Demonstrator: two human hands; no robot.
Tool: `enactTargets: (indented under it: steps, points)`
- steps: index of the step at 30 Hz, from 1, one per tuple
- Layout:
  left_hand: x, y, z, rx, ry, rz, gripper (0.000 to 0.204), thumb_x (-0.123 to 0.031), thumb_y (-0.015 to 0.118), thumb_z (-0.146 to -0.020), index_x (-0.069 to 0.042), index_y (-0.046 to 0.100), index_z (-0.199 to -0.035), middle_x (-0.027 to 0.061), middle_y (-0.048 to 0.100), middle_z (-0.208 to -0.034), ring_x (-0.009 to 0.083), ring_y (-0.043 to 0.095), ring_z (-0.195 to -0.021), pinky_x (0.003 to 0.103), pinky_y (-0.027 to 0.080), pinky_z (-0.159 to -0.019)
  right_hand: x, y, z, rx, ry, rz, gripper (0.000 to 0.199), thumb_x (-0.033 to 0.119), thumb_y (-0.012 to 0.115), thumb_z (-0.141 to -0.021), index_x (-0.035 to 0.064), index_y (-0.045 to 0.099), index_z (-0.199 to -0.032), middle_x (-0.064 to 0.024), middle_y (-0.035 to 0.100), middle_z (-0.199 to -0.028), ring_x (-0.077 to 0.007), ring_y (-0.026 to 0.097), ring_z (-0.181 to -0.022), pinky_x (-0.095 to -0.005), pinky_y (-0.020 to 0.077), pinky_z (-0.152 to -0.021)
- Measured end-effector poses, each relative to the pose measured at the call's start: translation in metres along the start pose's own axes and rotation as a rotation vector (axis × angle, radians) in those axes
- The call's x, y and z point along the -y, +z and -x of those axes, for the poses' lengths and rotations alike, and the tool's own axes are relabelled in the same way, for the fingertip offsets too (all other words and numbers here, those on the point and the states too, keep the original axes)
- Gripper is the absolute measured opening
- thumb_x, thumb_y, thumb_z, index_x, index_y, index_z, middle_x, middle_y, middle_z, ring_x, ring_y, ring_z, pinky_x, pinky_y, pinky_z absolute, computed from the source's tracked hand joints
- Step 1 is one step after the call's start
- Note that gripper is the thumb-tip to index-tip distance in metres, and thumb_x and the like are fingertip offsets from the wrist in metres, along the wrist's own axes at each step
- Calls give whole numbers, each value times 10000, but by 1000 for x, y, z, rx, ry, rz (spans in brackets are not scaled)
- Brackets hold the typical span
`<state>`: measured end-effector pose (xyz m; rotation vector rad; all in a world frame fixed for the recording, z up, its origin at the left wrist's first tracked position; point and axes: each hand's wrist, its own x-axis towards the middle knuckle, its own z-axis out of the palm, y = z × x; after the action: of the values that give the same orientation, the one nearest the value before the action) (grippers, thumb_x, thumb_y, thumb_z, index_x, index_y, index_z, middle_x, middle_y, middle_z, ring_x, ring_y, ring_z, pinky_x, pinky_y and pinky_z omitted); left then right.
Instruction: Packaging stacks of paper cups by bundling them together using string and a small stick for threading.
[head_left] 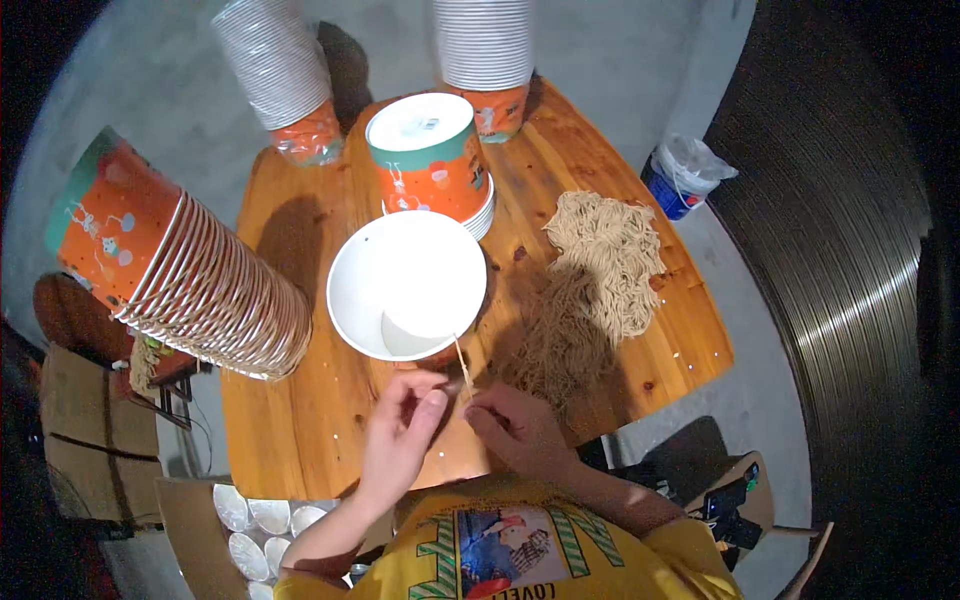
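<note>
Head view: both hands, left and right, pinched one thin noodle strand, upright, touching the white bowl's near rim.

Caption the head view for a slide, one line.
Both hands pinch a thin stick beside an empty white paper bowl and noodle pile.

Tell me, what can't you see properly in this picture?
Head view only:
- Thin stick: its lower end is hidden by the fingertips of the left hand and right hand.
- Cup stacks: tops cut off by the upper edge.
- Foil lids: partly hidden behind the left arm.
</note>
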<state>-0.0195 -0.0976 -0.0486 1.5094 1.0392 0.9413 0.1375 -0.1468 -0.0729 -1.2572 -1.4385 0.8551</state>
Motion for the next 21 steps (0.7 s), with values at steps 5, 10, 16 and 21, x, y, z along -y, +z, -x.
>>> enactTargets:
  steps: [5,10,16,21]
  points:
    - [10,9,-17,235,-451,497,252,-244,513,-931,-33,625,-1012,-44,584,-783,12,451,-638,159,312,-538,7,0,5,37,-40,125,166,161,563,-888,10,605,-943,-145,613,-852,-281,623,-782,-351,489,-693]
    - [-2,10,-20,203,-513,621,211,-188,528,-912,-1,617,-952,34,636,-842,98,579,-724,211,458,-658,3,2,4,61,-86,117,158,156,549,-894,15,598,-947,-150,611,-847,-287,624,-794,-362,492,-698]
    - [-3,11,-26,118,-467,716,213,-144,534,-910,29,627,-993,53,659,-877,95,600,-762,211,474,-712,0,2,6,111,-202,347,99,102,552,-855,41,586,-924,-133,597,-798,-316,608,-738,-390,492,-651]
    - [-4,11,-34,-9,-417,750,205,-132,530,-920,34,619,-1002,73,662,-892,106,607,-748,220,485,-720,-5,7,9,130,-328,479,118,87,570,-810,62,586,-924,-122,586,-753,-294,607,-671,-382,491,-592]
